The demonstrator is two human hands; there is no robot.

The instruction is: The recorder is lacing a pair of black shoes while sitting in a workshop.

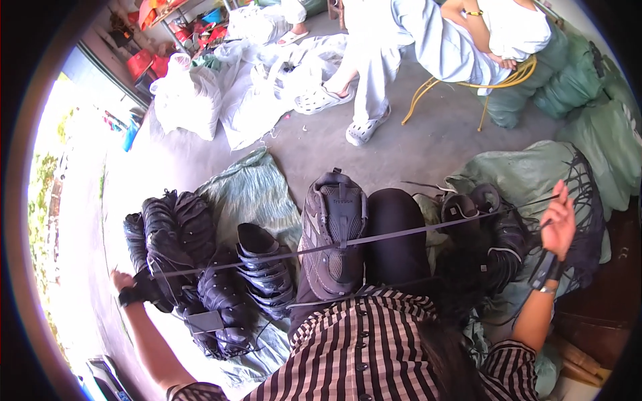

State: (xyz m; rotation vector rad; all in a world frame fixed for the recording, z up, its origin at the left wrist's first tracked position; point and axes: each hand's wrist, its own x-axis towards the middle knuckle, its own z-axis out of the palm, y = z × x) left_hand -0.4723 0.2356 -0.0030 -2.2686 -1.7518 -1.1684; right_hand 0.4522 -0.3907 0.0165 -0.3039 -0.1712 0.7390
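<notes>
A grey-brown shoe upper (pixel 322 264) lies across my left thigh, its toe end toward my body. One dark flat shoelace (pixel 401 232) crosses it, passing at the tongue, and is pulled straight out to both sides. My left hand (pixel 122 281), stretched far out to the left, is closed on one end of the lace. Raised at the right, my right hand (pixel 559 227) pinches the other end between thumb and fingers. Both wrists wear dark bands. Which eyelets the lace goes through is too small to tell.
Nested stacks of dark shoe uppers (pixel 180 240) lie on a green woven sheet (pixel 264 180) at my left. More dark uppers (pixel 495 234) and green sacks (pixel 562 167) are at my right. Ahead, a person in pale trousers (pixel 428 40) sits on a yellow chair (pixel 411 110) near white plastic bags (pixel 190 100).
</notes>
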